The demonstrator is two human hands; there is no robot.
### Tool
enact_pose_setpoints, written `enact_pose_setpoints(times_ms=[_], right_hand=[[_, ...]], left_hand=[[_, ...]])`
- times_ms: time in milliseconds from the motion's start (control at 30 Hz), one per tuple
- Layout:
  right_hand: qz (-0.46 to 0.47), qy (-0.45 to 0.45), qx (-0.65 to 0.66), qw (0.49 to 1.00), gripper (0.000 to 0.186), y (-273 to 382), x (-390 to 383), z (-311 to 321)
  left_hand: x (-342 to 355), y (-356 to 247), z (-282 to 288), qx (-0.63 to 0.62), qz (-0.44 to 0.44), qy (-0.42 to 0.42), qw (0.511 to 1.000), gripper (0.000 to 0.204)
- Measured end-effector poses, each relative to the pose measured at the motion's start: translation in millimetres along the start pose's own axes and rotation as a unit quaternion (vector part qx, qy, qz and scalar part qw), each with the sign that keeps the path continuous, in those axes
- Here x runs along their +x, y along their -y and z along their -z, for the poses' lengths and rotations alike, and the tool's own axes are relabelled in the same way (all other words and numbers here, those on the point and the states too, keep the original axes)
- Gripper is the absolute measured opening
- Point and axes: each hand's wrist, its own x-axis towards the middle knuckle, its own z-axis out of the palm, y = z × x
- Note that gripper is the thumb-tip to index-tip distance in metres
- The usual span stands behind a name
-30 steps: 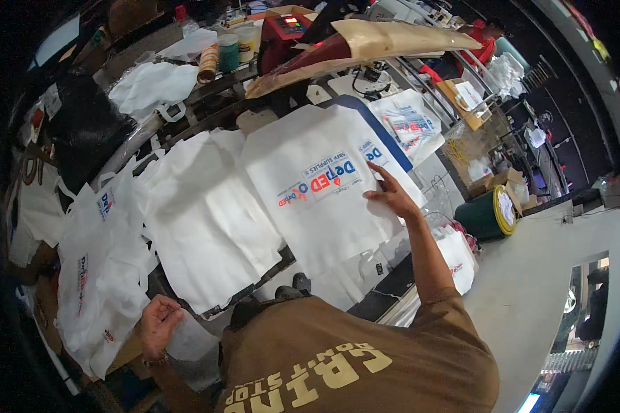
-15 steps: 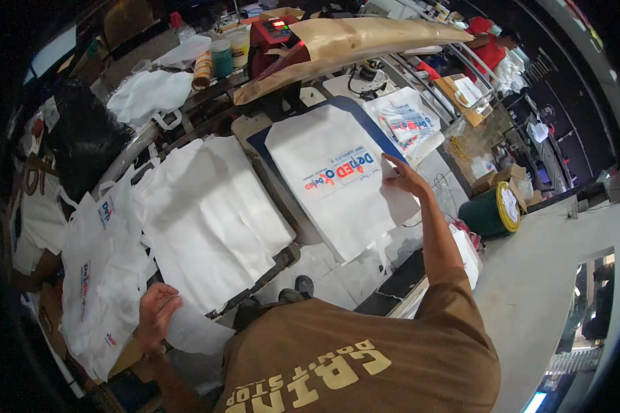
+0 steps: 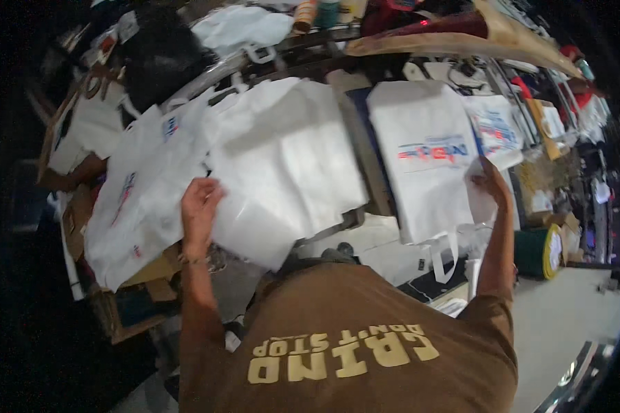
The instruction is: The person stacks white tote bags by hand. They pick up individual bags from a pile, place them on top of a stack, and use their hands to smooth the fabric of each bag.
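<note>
Pinching a thin white sheet (image 3: pixel 262 230) near its upper left corner, head view: left hand (image 3: pixel 203 196), thumb and fingers closed together, a bracelet (image 3: pixel 198 260) at the wrist. Sheet slanting across the lower left corner of the plain stack, its low corner hanging past the near edge.

Right hand (image 3: pixel 490 182): bent fingers at the right edge of the printed bag; blurred, so whether they grasp it or only touch it cannot be told.

Printed bag (image 3: pixel 424 186): white, red and blue print, lying flat over the blue board (image 3: pixel 360 103), which shows along the bag's left and upper right edges. One white handle (image 3: pixel 449 260) hanging loose below the near edge.

Plain stack (image 3: pixel 300 144): white, layered, left of the blue board, on a dark frame (image 3: pixel 351 220) visible at its lower right corner.

Left pile (image 3: pixel 134 213): white bags with print, beside the plain stack.

Right pile (image 3: pixel 496 127): printed, just beyond the right edge of the blue board.

Further: black bag (image 3: pixel 162 62), upper left; green bin (image 3: pixel 536 252), right; brown shirt (image 3: pixel 351 330), near edge.
</note>
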Motion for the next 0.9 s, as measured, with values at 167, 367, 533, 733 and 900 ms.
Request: enact_pose_setpoints(times_ms=[167, 367, 533, 733, 900], right_hand=[[0.106, -0.034, 0.032, 0.993, 0.083, -42.8, 6.7, 2.8], [0.051, -0.015, 0.195, 0.979, 0.069, -9.5, -27.9, -10.5], [0.005, -0.013, 0.135, 0.991, 0.072, -38.0, -23.0, -9.7], [0.039, 0.004, 0.214, 0.976, 0.066, -14.8, -55.8, -29.8], [0.069, 0.003, 0.255, 0.964, 0.055, 42.9, -89.5, -47.4]], left_hand=[[21.1, 36.8, -2.9, -0.029, -0.114, 0.011, 0.993, 0.010], [25.0, 58.5, 18.1, 0.045, -0.091, -0.024, 0.995, 0.015], [28.6, 59.8, 22.9, 0.035, -0.060, -0.036, 0.997, 0.018], [20.0, 56.7, 24.2, 0.084, -0.080, 0.073, 0.991, 0.037], [22.8, 80.8, 57.9, 0.307, -0.034, 0.075, 0.948, 0.026]])
